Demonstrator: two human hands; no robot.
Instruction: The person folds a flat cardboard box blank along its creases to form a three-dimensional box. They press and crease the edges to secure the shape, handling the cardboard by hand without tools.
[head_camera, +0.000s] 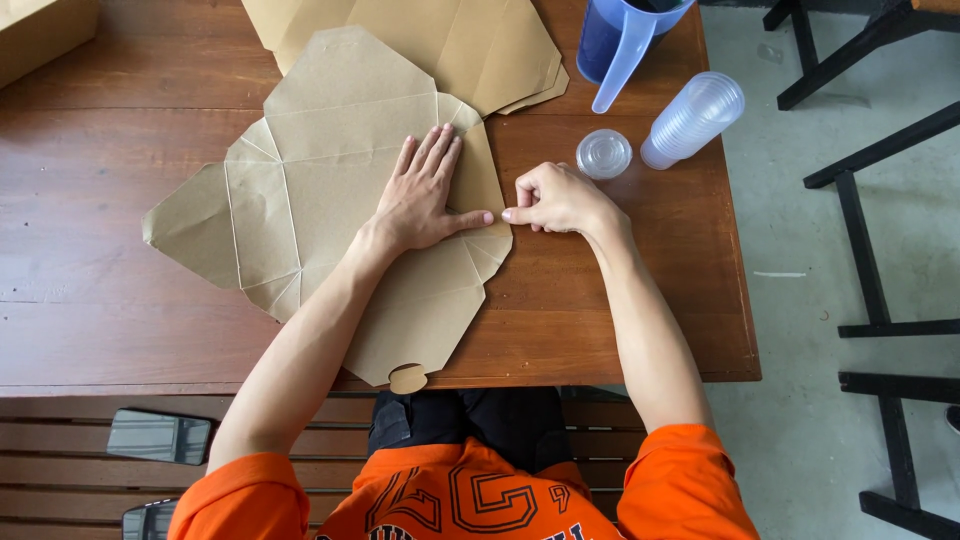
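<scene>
Left hand (425, 195) lies flat and open on the unfolded cardboard box (320, 190); right hand (560, 200), just beside, pinches its right edge flap on the counter (120, 320).

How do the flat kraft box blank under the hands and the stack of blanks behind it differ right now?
The unfolded kraft box blank lies fully in view, spread out, pressed flat by the left hand, with the right hand pinching its right edge. The stack of blanks is untouched, cut off by the frame's top. Both are brown, creased, on the wooden table.
</scene>
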